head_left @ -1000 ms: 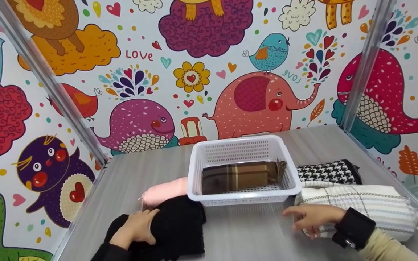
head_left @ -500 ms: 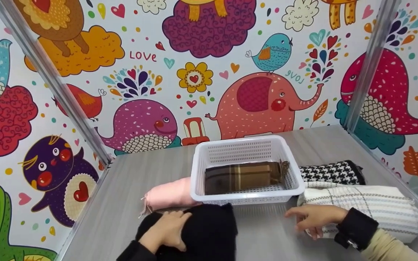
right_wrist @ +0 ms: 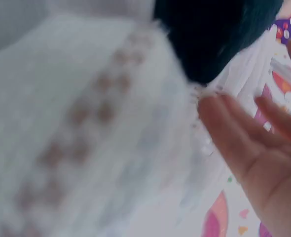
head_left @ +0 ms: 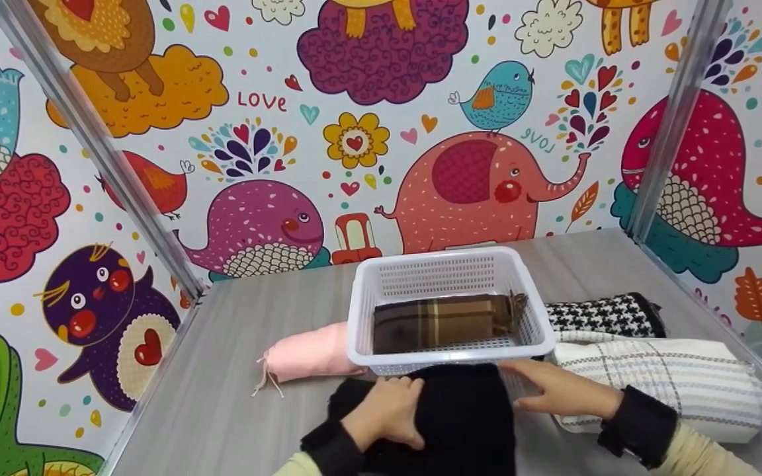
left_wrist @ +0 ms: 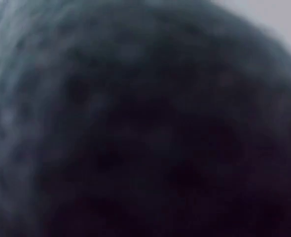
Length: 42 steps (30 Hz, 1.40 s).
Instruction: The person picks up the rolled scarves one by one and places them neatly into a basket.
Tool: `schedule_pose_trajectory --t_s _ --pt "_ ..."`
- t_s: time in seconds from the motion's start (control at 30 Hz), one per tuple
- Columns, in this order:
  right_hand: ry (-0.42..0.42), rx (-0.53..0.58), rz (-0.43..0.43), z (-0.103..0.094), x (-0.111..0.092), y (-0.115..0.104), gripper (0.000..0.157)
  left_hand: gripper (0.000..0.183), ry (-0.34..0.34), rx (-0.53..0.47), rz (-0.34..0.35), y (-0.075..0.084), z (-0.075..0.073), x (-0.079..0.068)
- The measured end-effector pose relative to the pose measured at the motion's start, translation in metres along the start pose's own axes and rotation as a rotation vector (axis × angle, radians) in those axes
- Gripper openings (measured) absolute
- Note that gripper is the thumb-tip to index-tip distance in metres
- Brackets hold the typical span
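Note:
A folded black scarf lies in front of the white basket. My left hand grips its left part from above, thumb spread over the fabric. Dark knit fills nearly all of the left wrist view. At the scarf's right edge is my right hand, its fingers extended towards the black cloth. The right wrist view has that hand's straight fingers close to the dark fabric. Beside it bulges a white scarf with brown-dotted stripes. Inside the basket rests a folded brown plaid scarf.
Left of the basket is a rolled pink scarf with tassels. On the right lie the rolled white checked scarf and a houndstooth scarf behind it. Patterned panels on metal posts enclose the grey table.
My left hand has carried the black scarf rightwards, from the left side to in front of the basket. My right hand has shifted slightly left and up to its edge.

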State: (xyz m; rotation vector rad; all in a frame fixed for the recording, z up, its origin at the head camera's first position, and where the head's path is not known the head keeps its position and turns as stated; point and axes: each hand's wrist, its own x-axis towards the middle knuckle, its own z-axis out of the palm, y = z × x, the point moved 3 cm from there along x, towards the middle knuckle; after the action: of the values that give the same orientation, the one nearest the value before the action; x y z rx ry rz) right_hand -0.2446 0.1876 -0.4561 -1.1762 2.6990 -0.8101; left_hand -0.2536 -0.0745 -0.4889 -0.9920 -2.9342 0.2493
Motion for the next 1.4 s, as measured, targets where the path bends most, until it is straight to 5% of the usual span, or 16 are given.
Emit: schedule_pose_trajectory --t_s 0.17,0.4,0.5,0.67,0.9,1.07,1.17,1.4 --pt "-0.009 -0.119 0.013 0.015 0.006 -0.006 0.079 0.08 0.03 -0.014 -0.021 0.026 -0.005 0.024" --pt "-0.15 -0.283 0.033 0.035 0.016 0.007 0.113 0.088 0.021 -0.05 -0.064 0.048 -0.013 0.041" --pt "-0.118 -0.312 0.023 0.037 0.021 0.015 0.119 0.095 0.024 -0.119 -0.048 0.039 -0.018 0.033" --pt "-0.085 -0.298 0.03 0.037 0.022 0.02 0.115 0.102 0.011 -0.325 0.006 -0.001 -0.02 0.004" --pt "-0.171 -0.132 0.146 0.034 0.018 0.026 0.103 0.103 -0.222 -0.75 -0.043 -0.038 0.001 -0.021" --pt "-0.287 0.026 0.209 0.037 0.017 0.032 0.106 0.107 -0.295 -0.88 -0.097 -0.043 0.013 -0.028" --pt "-0.259 0.021 0.18 0.04 0.018 0.034 0.109 0.111 -0.265 -0.895 -0.123 -0.041 0.018 -0.031" --pt "-0.077 0.103 0.163 0.04 0.022 0.042 0.098 0.095 -0.061 -0.993 -0.11 -0.043 0.026 -0.028"
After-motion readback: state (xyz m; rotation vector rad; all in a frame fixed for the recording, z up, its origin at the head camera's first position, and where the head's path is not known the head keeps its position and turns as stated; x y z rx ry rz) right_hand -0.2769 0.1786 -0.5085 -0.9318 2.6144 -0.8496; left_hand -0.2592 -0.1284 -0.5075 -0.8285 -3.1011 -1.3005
